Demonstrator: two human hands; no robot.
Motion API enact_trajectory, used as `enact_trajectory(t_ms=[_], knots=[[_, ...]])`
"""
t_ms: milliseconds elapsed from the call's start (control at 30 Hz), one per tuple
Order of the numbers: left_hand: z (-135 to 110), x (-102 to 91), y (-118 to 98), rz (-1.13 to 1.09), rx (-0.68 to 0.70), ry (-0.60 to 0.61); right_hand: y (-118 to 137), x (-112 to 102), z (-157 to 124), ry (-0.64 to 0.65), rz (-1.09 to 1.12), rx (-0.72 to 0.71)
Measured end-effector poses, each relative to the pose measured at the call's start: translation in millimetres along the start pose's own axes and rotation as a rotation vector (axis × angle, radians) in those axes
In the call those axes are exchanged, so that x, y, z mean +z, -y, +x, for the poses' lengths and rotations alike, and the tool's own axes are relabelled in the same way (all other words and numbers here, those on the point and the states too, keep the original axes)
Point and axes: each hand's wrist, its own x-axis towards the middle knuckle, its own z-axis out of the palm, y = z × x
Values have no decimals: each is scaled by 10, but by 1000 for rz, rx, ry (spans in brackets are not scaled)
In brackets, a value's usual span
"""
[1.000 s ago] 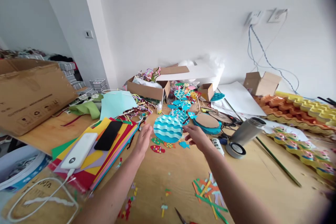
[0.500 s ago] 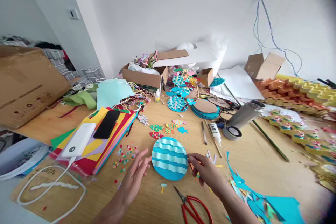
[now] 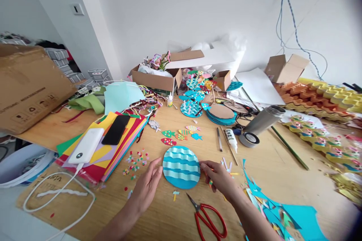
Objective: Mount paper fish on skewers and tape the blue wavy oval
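A round blue paper disc with wavy light and dark stripes [image 3: 181, 166] lies flat on the wooden table [image 3: 277, 162] in front of me. My left hand [image 3: 147, 187] rests beside its left edge, fingers stretched out and together, fingertips touching the rim. My right hand [image 3: 219, 177] is at its right edge, fingers curled, thumb and forefinger at the rim. Small colourful paper fish [image 3: 181, 135] lie just beyond the disc. Red-handled scissors [image 3: 207, 218] lie near my right forearm.
A stack of coloured sheets [image 3: 113, 150] with a white power bank [image 3: 86, 150] and black phone [image 3: 116, 129] lies on the left. A glue bottle [image 3: 232, 138], tape roll [image 3: 249, 139] and metal flask [image 3: 264, 120] sit to the right. Blue scraps [image 3: 285, 214] lie near right.
The disc, held up farther back a second ago, has come down onto the table close to me. My view dropped toward the near edge. Both hands now sit at its rim.
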Motion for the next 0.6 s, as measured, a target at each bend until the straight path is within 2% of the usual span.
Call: enact_trajectory(t_ms=[233, 367, 600], knots=[[4, 33, -25, 97, 76, 11, 46, -3, -9, -35, 62, 1], [3, 19, 22, 119, 113, 6, 7, -51, -64, -112, 42, 19], [-28, -29, 127, 198, 225, -60, -78, -106, -416, -241, 133, -133]])
